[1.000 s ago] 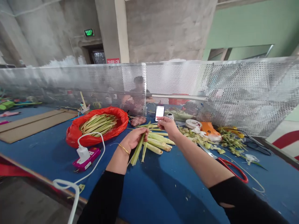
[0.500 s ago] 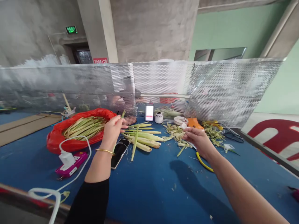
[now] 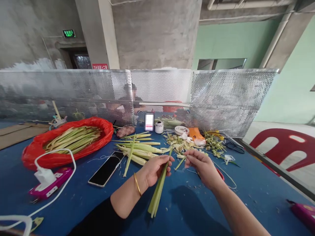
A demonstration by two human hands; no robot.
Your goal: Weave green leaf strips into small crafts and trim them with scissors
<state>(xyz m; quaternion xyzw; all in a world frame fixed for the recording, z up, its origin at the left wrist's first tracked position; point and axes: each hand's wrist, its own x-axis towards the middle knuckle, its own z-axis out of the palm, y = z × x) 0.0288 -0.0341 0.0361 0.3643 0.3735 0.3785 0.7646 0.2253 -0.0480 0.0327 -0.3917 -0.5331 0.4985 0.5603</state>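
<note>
My left hand [image 3: 158, 168] is closed round a narrow bundle of green husk strips [image 3: 157, 196], whose wider ends hang down toward me. A short tip pokes up above the fingers. Close by, my right hand [image 3: 200, 164] is pinched, and what sits between its fingertips is too small to make out. Part of a red handle [image 3: 220, 174] shows behind the right wrist. Pale green husks [image 3: 140, 151] lie beyond the left hand. A heap of husk scraps [image 3: 178, 142] spreads past the right hand, beside a roll of white tape [image 3: 181, 130].
A red plastic bag [image 3: 103, 134] of long strips stands at left, near a purple power strip [image 3: 52, 185] with a white cable. A dark phone [image 3: 105, 170] lies flat; a lit phone [image 3: 149, 122] stands upright. Perforated metal panels [image 3: 159, 85] border the blue table [image 3: 133, 216].
My left hand has moved right and toward me, bringing the green husk strips to the middle. My right hand has come slightly left and lower. The view has shifted a little.
</note>
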